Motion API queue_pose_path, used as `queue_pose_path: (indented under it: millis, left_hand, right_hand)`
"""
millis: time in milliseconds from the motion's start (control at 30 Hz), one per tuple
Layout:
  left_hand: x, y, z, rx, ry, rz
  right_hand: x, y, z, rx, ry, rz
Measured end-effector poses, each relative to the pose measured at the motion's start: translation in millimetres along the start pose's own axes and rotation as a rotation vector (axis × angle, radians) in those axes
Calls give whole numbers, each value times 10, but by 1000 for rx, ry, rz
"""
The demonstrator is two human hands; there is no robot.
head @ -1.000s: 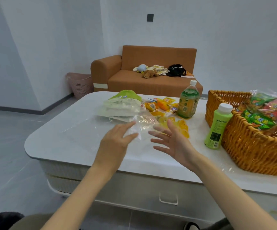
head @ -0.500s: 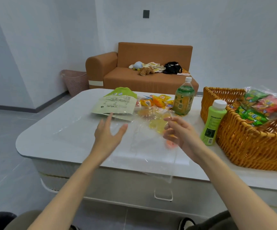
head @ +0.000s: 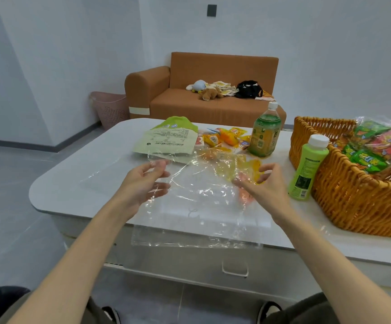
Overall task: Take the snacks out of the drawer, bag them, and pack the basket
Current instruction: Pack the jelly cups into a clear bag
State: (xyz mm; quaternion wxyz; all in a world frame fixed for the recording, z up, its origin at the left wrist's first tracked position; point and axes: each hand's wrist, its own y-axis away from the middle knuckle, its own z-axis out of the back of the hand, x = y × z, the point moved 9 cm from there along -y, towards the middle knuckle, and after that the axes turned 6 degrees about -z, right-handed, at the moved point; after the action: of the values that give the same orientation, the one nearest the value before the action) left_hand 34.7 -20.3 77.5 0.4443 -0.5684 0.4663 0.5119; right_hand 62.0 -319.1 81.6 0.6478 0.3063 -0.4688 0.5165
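Head view. Item: clear, crinkled plastic bag (head: 196, 206), held up over the near edge of the white rounded table (head: 72, 183), lower hem hanging past it. Likely featherweight, limp, slippery; best taken at the top corners. Left hand (head: 143, 183) pinches the upper left corner; right hand (head: 262, 185) grips the right side. Yellow wrapped snacks (head: 222, 137) lie just beyond; woven wicker basket (head: 353, 202) to the right, green bottle (head: 306, 169) beside it. Open tabletop to the left.

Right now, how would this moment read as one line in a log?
step: opening clear plastic bag | left hand: holding bag edge | right hand: holding bag edge | basket: one snack bag inside
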Motion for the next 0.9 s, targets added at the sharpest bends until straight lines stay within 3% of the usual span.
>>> queue_pose_path:
  millis: [133,200,400,533,600,733,900]
  left_hand:
    - [-94,49,163,15,-72,-50]
    - [-123,75,242,16,-98,-62]
    - [-161,157,207,97,-183,-62]
    - [-164,189,12,164,-154,-66]
    - [-158,211,-119,216,-153,-76]
    - [-82,245,-377,342,-176,-46]
    - [-38,181,-510,310,-179,15]
  right_hand:
    - [254,135,-97,-49,188,260]
    - [262,157,-220,46,157,276]
    - [105,604,-933,921,-462,-354]
    - [234,1076,-1140,1420,-537,-382]
    - [229,1150,-1229,1456,-504,-348]
    - [234,984,-1262,1265,-549,-261]
    - [217,1009,-1226,1309,-649,-315]
